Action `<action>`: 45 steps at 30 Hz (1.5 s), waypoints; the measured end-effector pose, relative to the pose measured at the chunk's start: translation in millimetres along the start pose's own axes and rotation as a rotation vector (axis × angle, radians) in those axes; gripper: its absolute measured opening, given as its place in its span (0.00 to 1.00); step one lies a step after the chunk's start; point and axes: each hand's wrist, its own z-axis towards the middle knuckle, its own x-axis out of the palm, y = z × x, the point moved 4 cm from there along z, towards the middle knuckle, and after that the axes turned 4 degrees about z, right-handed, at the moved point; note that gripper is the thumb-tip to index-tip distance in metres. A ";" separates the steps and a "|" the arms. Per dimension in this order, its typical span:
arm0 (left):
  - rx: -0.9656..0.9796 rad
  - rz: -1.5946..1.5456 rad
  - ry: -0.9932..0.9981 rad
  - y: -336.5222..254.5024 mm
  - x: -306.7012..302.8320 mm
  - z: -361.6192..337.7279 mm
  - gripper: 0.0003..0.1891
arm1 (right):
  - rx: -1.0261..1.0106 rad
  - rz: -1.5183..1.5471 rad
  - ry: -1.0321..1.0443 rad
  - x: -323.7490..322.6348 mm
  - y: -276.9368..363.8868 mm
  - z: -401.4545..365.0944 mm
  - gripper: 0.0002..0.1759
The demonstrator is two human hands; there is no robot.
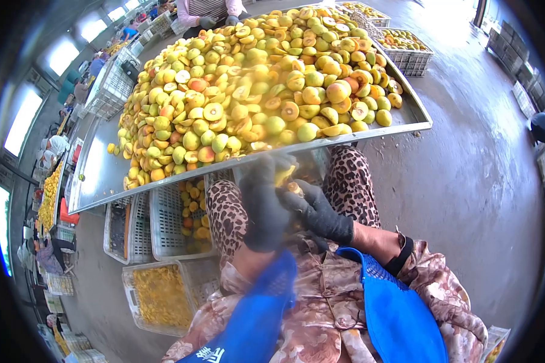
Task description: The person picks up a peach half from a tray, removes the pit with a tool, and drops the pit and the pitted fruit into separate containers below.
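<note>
My left hand [265,209], in a dark glove and smeared by motion, is raised just below the near rim of the metal table [248,158]. A yellow peach piece [283,175] shows at its fingers. Close beside it, my right hand [324,215], gloved in dark grey, has its fingers curled round a small pale-brown thing [295,189] that I cannot make out. On the table lies a large heap of halved yellow-green peaches [224,91], some with red-brown centres facing up.
White plastic crates [169,221] stand below the table on the left. A tub [160,296] of yellow pieces sits on the floor. Crates of peaches [406,48] are stacked at the far right corner. Across the table is another person's gloved hand [207,23].
</note>
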 end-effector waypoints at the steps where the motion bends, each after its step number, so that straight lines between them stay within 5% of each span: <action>1: 0.008 0.042 -0.020 -2.3 -0.1 -1.7 0.19 | -0.002 0.000 0.014 1.0 2.7 -2.0 0.20; 5: 0.012 0.077 -0.035 -8.0 2.2 -3.3 0.19 | 0.253 0.278 0.062 10.8 16.7 -7.1 0.19; 8: -0.018 0.023 -0.039 -11.6 3.6 -5.9 0.19 | 0.308 0.135 0.011 7.8 17.1 -12.5 0.19; 12: -0.007 0.035 -0.048 -7.4 3.0 -3.0 0.19 | -0.171 -0.190 -0.038 0.9 4.0 -3.9 0.20; 13: 0.005 0.068 -0.044 -5.7 0.0 0.0 0.19 | -0.036 -0.036 0.022 1.8 -3.8 -4.1 0.19; 16: -0.149 -0.463 0.174 -4.5 2.9 8.6 0.20 | 0.305 0.307 0.192 -0.7 2.9 -2.7 0.20; 18: -0.184 -0.414 0.213 7.7 -4.6 7.5 0.22 | 0.462 0.381 0.261 -4.9 28.4 -9.7 0.23; 20: -0.151 -0.346 0.278 11.1 -5.9 6.6 0.22 | 0.391 0.213 0.315 -11.2 13.5 -2.3 0.28; 24: -0.184 0.025 0.201 0.6 -13.8 3.6 0.25 | 0.307 -0.012 0.463 -4.3 11.0 9.4 0.33; 28: -0.261 -0.241 -0.109 -10.9 -41.4 6.2 0.24 | 0.312 0.087 0.514 12.4 -15.4 16.7 0.29; 29: -0.155 -0.230 -0.137 8.0 -78.9 16.8 0.25 | 0.312 0.131 0.514 16.8 -22.0 15.3 0.28; 31: -0.191 -0.083 -0.543 20.3 -158.3 21.2 0.26 | 0.328 0.200 0.316 6.5 -38.9 16.5 0.26; 32: -0.110 0.272 -0.481 28.0 -199.0 32.9 0.26 | 0.334 0.237 0.217 -0.3 -47.9 19.5 0.25; 34: 0.304 1.317 -0.413 63.1 -261.4 56.6 0.23 | 0.382 -0.256 0.164 -17.6 -73.4 26.1 0.24; 37: 0.280 1.056 -0.104 78.2 -214.6 97.8 0.20 | 0.240 -0.666 0.227 -16.1 -77.8 29.4 0.23; 39: 0.328 1.111 0.067 114.9 -191.5 128.0 0.21 | 0.225 -0.401 0.222 -3.9 -73.8 31.2 0.21; 42: 0.080 1.393 0.210 129.3 -179.0 155.1 0.24 | 0.362 -0.037 0.097 -1.0 -58.7 32.8 0.19; 45: 0.069 0.915 0.237 157.2 -212.7 179.7 0.24 | 0.485 0.119 0.022 -21.2 -50.5 23.3 0.15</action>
